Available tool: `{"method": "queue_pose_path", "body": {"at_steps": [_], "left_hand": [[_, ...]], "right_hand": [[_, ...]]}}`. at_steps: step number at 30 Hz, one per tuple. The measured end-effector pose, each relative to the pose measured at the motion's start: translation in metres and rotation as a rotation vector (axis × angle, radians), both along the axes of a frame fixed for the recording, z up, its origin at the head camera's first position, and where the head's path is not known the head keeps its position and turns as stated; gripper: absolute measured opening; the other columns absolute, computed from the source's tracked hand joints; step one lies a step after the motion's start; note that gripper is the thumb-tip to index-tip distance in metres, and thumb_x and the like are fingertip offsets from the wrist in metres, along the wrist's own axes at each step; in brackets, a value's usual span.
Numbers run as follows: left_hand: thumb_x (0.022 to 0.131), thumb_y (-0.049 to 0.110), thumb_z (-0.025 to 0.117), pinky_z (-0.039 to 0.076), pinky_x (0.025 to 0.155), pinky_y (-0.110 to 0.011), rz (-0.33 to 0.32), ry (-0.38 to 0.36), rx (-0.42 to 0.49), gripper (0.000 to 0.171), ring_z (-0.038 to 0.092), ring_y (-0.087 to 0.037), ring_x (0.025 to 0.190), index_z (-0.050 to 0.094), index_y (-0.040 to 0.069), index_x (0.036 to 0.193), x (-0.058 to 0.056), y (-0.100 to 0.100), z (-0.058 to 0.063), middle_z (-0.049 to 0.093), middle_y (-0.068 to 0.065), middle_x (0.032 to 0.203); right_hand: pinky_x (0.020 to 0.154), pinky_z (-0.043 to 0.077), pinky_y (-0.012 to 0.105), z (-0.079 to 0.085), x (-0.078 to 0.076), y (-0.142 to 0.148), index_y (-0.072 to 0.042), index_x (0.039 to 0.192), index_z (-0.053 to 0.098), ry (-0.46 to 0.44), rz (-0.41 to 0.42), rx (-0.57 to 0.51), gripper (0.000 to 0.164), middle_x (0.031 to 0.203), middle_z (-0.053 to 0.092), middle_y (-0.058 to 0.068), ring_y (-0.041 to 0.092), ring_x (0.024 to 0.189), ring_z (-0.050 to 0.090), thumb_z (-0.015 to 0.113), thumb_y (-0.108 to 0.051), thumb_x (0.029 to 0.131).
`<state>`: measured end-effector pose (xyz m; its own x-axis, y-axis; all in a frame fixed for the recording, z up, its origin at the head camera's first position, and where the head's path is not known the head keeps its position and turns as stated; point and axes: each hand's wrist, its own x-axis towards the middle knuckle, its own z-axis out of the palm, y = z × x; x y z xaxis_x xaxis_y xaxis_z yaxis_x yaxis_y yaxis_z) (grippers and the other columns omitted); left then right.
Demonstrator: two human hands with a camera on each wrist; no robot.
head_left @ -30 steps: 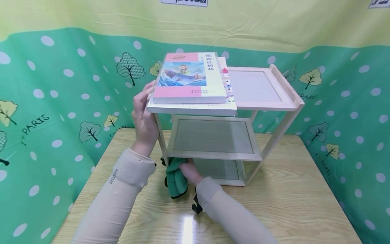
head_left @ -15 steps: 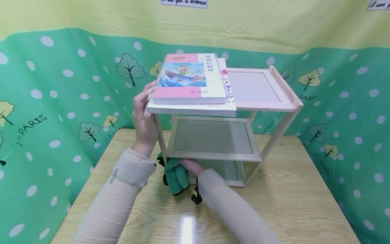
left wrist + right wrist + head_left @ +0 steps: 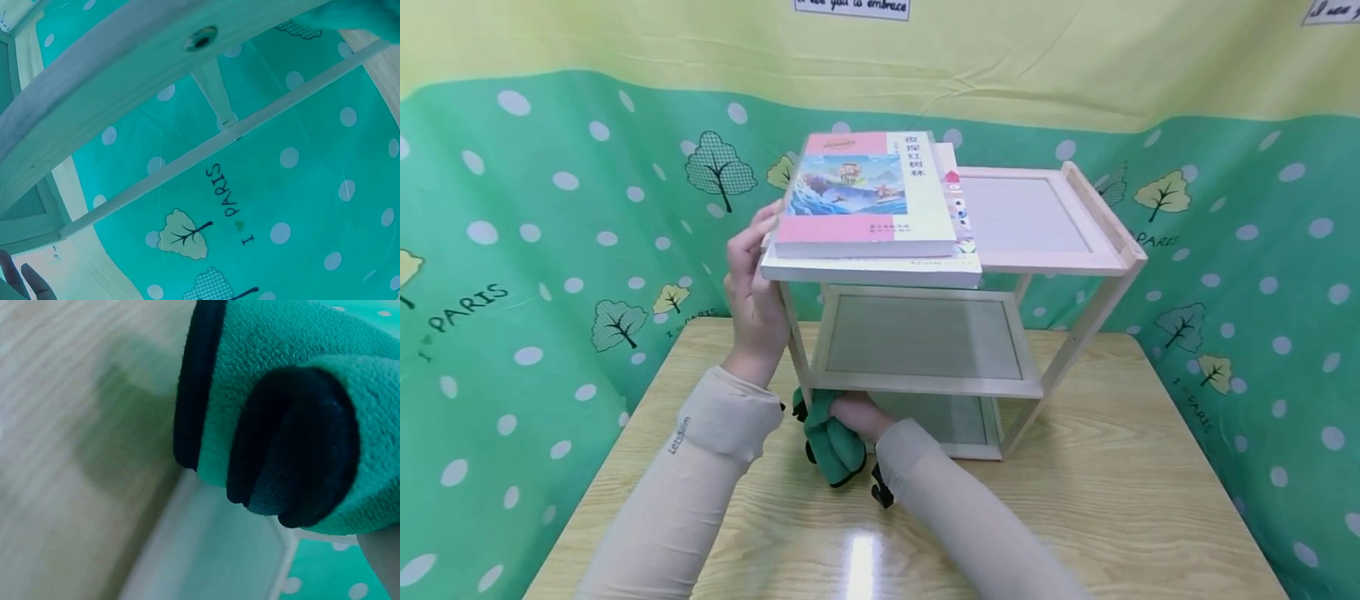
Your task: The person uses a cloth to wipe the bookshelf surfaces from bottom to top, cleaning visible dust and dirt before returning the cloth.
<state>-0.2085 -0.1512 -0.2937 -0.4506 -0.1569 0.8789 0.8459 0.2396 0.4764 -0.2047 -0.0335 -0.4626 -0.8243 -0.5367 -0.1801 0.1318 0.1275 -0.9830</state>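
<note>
A three-tier pale wooden shelf rack (image 3: 928,333) stands on the table. My left hand (image 3: 757,308) grips its upper left corner beside the books; in the left wrist view, fingertips (image 3: 31,280) show low at the left, near the rack's top. My right hand (image 3: 859,414) holds a green cloth (image 3: 837,454) with black edging against the rack's lower left leg, below the middle shelf. Folded and bunched, the cloth fills much of the right wrist view, and the right fingers are mostly hidden by it.
Stacked on the rack's top left are a pink-and-cream book (image 3: 850,183) and a larger white book (image 3: 880,273) under it. A wood-grain table (image 3: 1112,500) lies below. Green and yellow patterned curtains (image 3: 587,183) enclose the back and sides.
The right hand and the cloth have shifted slightly about the lower left leg, the cloth's folds changing shape. The left hand, rack and books stay in place.
</note>
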Motion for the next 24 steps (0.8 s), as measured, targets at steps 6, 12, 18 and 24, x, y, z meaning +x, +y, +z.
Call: {"method": "queue_pose_path", "body": {"at_steps": [6,12,18,24], "left_hand": [[0.094,0.018,0.035,0.047,0.107,-0.038,-0.009,0.013,-0.006,0.041,0.048,-0.027,0.137,0.044,-0.008,0.124,-0.001,0.001,0.0,0.054,-0.021,0.141],[0.094,0.018,0.035,0.047,0.107,-0.038,0.0,0.017,-0.001,0.04,0.048,-0.027,0.137,0.044,-0.008,0.123,-0.001,0.001,0.001,0.054,-0.022,0.141],[0.094,0.017,0.035,0.047,0.106,-0.036,-0.007,0.015,-0.001,0.04,0.048,-0.027,0.137,0.043,-0.008,0.124,0.0,0.002,0.001,0.054,-0.021,0.141],[0.094,0.018,0.034,0.048,0.105,-0.035,0.004,0.024,-0.007,0.04,0.049,-0.028,0.136,0.043,-0.008,0.123,0.0,0.001,0.001,0.053,-0.021,0.141]], "right_hand": [[0.096,0.045,0.028,-0.016,0.003,-0.003,-0.011,0.118,0.062,-0.039,-0.057,0.017,0.04,0.117,0.065,0.002,0.014,0.101,0.059,0.065,-0.002,0.079],[0.107,0.037,0.039,-0.028,0.008,-0.004,-0.016,0.148,0.04,0.026,-0.108,0.142,0.076,0.139,0.052,0.008,0.02,0.119,0.049,0.062,-0.001,0.077],[0.104,0.043,0.04,-0.041,0.011,-0.006,-0.019,0.135,0.051,0.137,-0.096,0.158,0.056,0.115,0.066,0.005,0.019,0.105,0.059,0.064,-0.004,0.083],[0.094,0.049,0.038,-0.043,0.022,-0.005,-0.014,0.13,0.045,0.234,-0.049,0.275,0.04,0.12,0.063,0.008,0.019,0.105,0.059,0.06,-0.007,0.094]]}}
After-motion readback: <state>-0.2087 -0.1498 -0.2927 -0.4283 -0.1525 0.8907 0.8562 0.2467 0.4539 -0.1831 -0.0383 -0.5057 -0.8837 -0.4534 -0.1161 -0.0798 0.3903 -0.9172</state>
